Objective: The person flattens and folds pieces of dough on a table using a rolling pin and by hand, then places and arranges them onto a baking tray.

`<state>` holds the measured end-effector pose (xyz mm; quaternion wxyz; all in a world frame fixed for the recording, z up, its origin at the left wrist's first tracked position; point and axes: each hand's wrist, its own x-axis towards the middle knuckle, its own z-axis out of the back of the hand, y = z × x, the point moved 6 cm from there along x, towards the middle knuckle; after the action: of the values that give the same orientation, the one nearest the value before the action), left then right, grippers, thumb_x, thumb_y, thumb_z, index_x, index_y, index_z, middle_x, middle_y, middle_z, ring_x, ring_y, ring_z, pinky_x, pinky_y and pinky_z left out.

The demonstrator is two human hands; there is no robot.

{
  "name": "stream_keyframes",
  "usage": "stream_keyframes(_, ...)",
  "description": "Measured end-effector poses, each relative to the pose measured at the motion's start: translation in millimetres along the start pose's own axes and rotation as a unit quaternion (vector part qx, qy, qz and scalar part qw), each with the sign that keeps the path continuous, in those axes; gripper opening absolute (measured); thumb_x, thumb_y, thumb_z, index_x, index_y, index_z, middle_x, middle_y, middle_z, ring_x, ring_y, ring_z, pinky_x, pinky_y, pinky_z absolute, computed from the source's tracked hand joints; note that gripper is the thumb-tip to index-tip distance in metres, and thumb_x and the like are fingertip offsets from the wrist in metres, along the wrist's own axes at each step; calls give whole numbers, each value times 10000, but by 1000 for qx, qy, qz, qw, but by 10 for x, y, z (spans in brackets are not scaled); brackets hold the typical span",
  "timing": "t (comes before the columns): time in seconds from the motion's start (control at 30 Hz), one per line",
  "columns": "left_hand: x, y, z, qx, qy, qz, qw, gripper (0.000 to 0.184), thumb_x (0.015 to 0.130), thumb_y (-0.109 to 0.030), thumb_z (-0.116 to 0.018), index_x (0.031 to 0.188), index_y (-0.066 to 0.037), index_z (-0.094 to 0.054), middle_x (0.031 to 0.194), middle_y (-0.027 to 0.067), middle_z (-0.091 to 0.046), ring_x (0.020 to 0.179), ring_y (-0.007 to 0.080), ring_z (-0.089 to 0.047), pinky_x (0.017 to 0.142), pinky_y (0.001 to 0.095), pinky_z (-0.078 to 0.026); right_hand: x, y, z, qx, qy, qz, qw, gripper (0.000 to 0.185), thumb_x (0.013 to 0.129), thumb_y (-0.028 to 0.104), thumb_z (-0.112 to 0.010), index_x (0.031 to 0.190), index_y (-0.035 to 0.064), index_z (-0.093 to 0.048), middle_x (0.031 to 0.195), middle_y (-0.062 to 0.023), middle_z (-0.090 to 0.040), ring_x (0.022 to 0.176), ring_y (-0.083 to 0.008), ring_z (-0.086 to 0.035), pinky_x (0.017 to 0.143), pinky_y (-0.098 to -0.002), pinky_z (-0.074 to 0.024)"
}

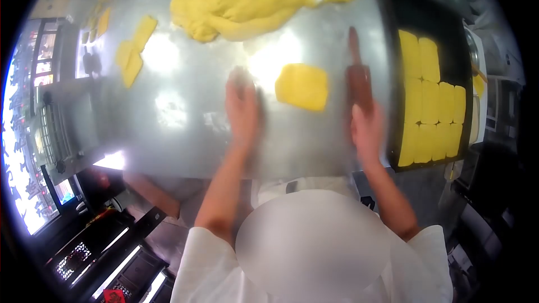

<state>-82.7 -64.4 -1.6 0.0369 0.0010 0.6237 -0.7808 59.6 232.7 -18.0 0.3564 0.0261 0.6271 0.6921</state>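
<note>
The dough sheet on the table, beside the rolling pin, looks light, soft and easily torn, best supported from beneath, while your right hand grips the pin and your left hand blurs too much to tell its spread.

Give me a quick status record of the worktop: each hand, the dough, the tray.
Left hand: blurred, nothing visible in it, left of the flat dough piece; table contact unclear
Right hand: gripping the near handle of the rolling pin
Flat dough piece: on the metal table, between the hands
Dough mass: beyond the hands
Black tray: right side, holding yellow sheets
</note>
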Motion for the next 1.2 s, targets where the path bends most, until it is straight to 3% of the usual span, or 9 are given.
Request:
stream_keyframes(0.07, 137, 132, -117, 17, 35, -56, 998, 481, 1074, -83, -534, 1533, 36, -457, 1531, 166, -540, 1417, 260, -520, 1205, 378, -385, -151, -5, -144, 73, 19, -27, 997, 429, 1051, 334, -649, 1391, 102, -527, 795, 71, -521, 554, -13, -415, 441, -207, -309)
stream_keyframes(0.23, 315, 221, -559, 102, 117, -144, 977, 484, 1043, -55, -548, 1518, 14, -491, 1505, 187, -554, 1404, 292, -525, 1193, 390, -393, -348, -7, -638, 184, -16, -77, 980, 556, 1031, 285, -694, 1485, 118, -420, 761, 37, -519, 538, -47, -432, 436, -225, -335)
stream_keyframes(0.43, 396, 40, -652, 174, 184, -279, 926, 415, 937, -88, -695, 1346, -33, -643, 1302, 152, -663, 1193, 346, -589, 1060, 421, -460, -208, 16, -611, 199, 9, -91, 976, 631, 1014, 278, -718, 1536, 91, -418, 784, 34, -520, 598, -37, -437, 490, -212, -346)
stream_keyframes(0.47, 422, -2, -655, 174, 187, -278, 926, 410, 922, -100, -719, 1323, -36, -657, 1281, 145, -672, 1178, 346, -590, 1047, 422, -462, -110, -237, -424, 125, -1, -81, 989, 629, 1018, 292, -712, 1535, 68, -433, 867, 3, -636, 671, -101, -577, 566, -276, -477)
stream_keyframes(0.57, 530, -182, -746, 173, 212, -345, 898, 427, 867, -168, -793, 1262, -43, -690, 1189, 142, -683, 1144, 356, -589, 1005, 438, -470, 39, -191, 90, -115, -47, 159, 979, 660, 998, 312, -728, 1551, 118, -426, 1148, -97, -706, 968, -251, -725, 878, -370, -603)
stream_keyframes(0.67, 603, -285, -1039, 247, 326, -364, 837, 465, 831, -240, -831, 1234, -54, -692, 1128, 149, -664, 1093, 366, -584, 940, 452, -475, -68, 60, 285, -249, -58, 22, 967, 713, 960, 353, -768, 1543, 104, -442, 1353, -179, -673, 1187, -345, -693, 1020, -449, -551)
stream_keyframes(0.77, 501, -268, -1212, 264, 381, -344, 816, 490, 807, -284, -848, 1211, -59, -687, 1088, 152, -643, 1048, 362, -581, 887, 454, -473, -81, 98, 260, -327, -117, -4, 938, 758, 916, 374, -804, 1537, 110, -459, 1370, -192, -659, 1213, -353, -681, 1024, -452, -550)
stream_keyframes(0.87, 397, -116, -1226, 311, 386, -311, 811, 492, 798, -302, -855, 1199, -70, -689, 1087, 149, -640, 1046, 375, -575, 907, 468, -460, -74, 32, 226, -395, -176, 129, 893, 761, 880, 398, -823, 1512, 155, -475, 1127, -208, -740, 1050, -391, -719, 896, -453, -571)
stream_keyframes(1.2, -315, -261, -1110, 354, 338, -356, 796, 1006, 787, -593, -817, 1482, 38, -455, 1529, 223, -466, 1401, 450, -431, 1161, 564, -338, -40, -75, 250, -414, -236, 200, 856, 796, 792, 428, -874, 1469, 197, -524, 1077, -127, -762, 964, -346, -735, 837, -445, -578)
